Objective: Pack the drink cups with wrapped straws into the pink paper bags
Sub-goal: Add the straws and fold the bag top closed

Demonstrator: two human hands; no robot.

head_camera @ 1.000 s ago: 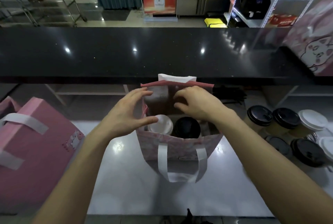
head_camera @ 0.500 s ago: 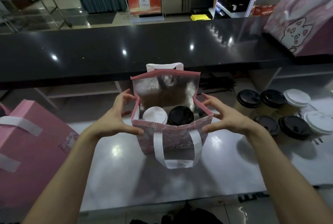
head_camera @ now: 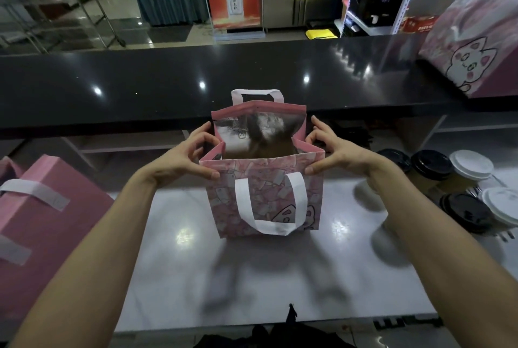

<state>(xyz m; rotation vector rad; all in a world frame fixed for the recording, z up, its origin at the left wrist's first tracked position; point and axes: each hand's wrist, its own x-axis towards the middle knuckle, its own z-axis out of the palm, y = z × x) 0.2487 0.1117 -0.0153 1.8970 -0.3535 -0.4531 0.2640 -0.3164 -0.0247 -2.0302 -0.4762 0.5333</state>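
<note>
Two bare forearms reach in from the lower corners of the frame over a pale counter [head_camera: 173, 277] toward a pink bag [head_camera: 265, 199] standing upright at centre. The left hand [head_camera: 182, 160] pinches the bag's left top edge, thumb on the printed front panel, fingers curled behind the side fold. The right hand [head_camera: 333, 154] grasps the right top edge the same way, thumb at the front corner. The bag's mouth is open, showing a silvery lining; what lies inside cannot be made out. One white handle [head_camera: 269, 210] hangs down the front, a second stands behind the rear rim. At the left edge lies a larger pink bag [head_camera: 42, 224] on its side with white straps. At the right edge, beyond the right wrist, stand cups [head_camera: 454, 179] with black and white lids, clustered together. Behind, a black bar top [head_camera: 140, 90] crosses the frame; a cat-print bag [head_camera: 476, 48] sits on it at upper right.
</note>
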